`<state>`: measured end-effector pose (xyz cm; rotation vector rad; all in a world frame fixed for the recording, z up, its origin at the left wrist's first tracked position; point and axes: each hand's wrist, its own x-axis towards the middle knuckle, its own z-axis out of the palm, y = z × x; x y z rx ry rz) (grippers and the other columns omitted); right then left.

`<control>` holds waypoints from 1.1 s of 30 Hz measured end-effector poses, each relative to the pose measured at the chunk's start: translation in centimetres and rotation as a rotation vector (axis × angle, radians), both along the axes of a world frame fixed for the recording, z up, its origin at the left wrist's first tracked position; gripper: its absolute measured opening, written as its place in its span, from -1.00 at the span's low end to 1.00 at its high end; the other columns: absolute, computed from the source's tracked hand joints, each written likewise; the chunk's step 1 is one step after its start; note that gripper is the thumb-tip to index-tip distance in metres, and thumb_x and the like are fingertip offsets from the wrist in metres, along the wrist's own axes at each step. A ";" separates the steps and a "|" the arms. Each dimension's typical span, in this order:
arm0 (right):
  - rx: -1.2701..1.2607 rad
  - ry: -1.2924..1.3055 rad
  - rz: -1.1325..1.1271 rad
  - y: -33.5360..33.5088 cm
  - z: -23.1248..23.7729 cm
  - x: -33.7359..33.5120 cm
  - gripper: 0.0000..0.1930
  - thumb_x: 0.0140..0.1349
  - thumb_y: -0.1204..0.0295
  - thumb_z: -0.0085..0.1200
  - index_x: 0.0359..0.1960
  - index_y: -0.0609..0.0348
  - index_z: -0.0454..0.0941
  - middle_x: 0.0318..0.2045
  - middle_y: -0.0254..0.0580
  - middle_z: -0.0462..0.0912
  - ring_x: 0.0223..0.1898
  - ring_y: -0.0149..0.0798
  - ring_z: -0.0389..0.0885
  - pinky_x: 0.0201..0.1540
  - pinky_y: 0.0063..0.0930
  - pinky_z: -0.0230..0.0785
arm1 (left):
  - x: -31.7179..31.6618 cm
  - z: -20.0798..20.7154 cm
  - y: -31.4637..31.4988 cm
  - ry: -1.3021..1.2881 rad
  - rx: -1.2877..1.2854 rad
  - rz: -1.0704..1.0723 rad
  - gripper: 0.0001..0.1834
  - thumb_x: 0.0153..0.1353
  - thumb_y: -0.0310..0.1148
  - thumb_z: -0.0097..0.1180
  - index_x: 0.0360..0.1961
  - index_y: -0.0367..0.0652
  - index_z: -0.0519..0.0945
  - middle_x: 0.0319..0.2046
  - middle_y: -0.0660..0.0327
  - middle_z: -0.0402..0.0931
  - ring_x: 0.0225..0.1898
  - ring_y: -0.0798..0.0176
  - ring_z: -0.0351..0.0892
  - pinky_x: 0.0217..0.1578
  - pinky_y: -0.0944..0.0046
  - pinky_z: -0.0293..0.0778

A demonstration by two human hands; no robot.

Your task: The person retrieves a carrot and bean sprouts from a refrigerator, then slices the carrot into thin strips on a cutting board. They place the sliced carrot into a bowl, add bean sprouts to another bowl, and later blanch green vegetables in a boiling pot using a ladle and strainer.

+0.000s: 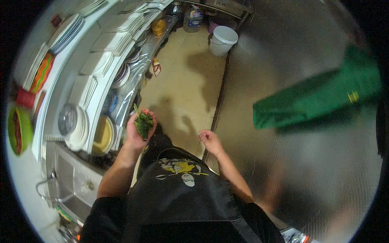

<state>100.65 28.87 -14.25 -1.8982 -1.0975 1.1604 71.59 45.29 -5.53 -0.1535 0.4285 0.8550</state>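
Observation:
My left hand (131, 131) is cupped around a small bunch of green leaves (144, 123), palm upward, with pale stems sticking out past the fingers. Something small and red shows by its fingertips; I cannot tell what it is. This hand is beside the lower shelf of dishes on the left. On the other side of my body, my right hand (210, 140) hangs over the floor with its fingers curled in, and nothing shows in them. A black apron (182, 198) with a yellow and white print covers my front.
White shelves (97, 69) with stacked plates and bowls line the left, above a steel sink (75, 178). Ahead on the tiled floor (178, 77) stand a white bucket (223, 40) and a large clear bottle (193, 19). Green cloth (312, 95) juts in from the right.

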 end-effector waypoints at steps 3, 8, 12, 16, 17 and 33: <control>0.014 -0.007 0.040 9.9 -1.8 4.7 -0.74 0.29 0.38 0.06 -0.03 0.20 0.54 -0.26 -0.18 0.67 -0.25 -0.33 0.60 -0.11 -0.47 0.43 | 3.2 -2.9 10.9 -0.040 -0.011 0.001 -0.81 0.26 -0.28 -0.01 -0.30 -0.16 0.55 -0.30 0.13 0.55 -0.16 0.08 0.53 -0.07 0.09 0.54; -0.054 -0.028 -0.345 10.6 -11.5 14.5 -0.75 0.33 0.34 0.03 -0.07 0.24 0.53 -0.19 -0.12 0.66 -0.24 -0.28 0.63 -0.10 -0.44 0.45 | 11.6 -4.0 30.1 -0.020 0.031 -0.239 -0.77 0.24 -0.24 0.02 -0.27 -0.18 0.56 -0.24 0.06 0.54 -0.14 0.02 0.52 -0.08 0.08 0.53; -0.469 -0.181 -0.098 2.3 -16.8 16.2 -0.85 0.17 0.38 0.01 -0.56 0.04 0.47 -0.61 -0.30 0.47 -0.59 -0.31 0.44 -0.57 -0.25 0.24 | 21.0 -3.2 44.3 0.076 -0.039 -0.353 -0.77 0.25 -0.22 0.01 -0.26 -0.16 0.56 -0.24 0.09 0.55 -0.14 0.00 0.52 -0.10 0.05 0.52; -0.575 0.425 -1.021 11.5 -7.2 10.4 -0.81 0.19 0.28 0.07 -0.51 0.06 0.46 -0.62 -0.23 0.51 -0.60 -0.37 0.46 -0.56 -0.32 0.28 | 32.0 -2.7 56.6 0.031 0.002 -0.464 -0.73 0.29 -0.21 -0.12 -0.16 -0.12 0.53 -0.23 0.14 0.56 -0.14 0.02 0.52 -0.08 -0.01 0.52; -0.596 0.414 -1.029 13.5 -7.3 10.3 -0.82 0.19 0.28 0.08 -0.48 0.07 0.47 -0.60 -0.23 0.52 -0.58 -0.37 0.47 -0.53 -0.33 0.30 | 35.5 -2.6 59.2 0.052 -0.006 -0.484 -0.75 0.30 -0.24 -0.13 -0.18 -0.13 0.53 -0.24 0.13 0.55 -0.13 0.04 0.51 -0.07 0.00 0.51; 0.157 0.266 -1.230 56.6 4.2 44.2 -0.64 0.28 0.30 0.07 0.04 0.23 0.49 -0.25 -0.28 0.65 -0.23 -0.42 0.58 -0.13 -0.51 0.39 | 81.1 -9.9 90.9 0.350 -0.025 -0.836 -0.65 0.33 -0.19 -0.09 -0.20 -0.32 0.50 -0.22 -0.07 0.54 -0.19 -0.05 0.55 -0.07 -0.03 0.55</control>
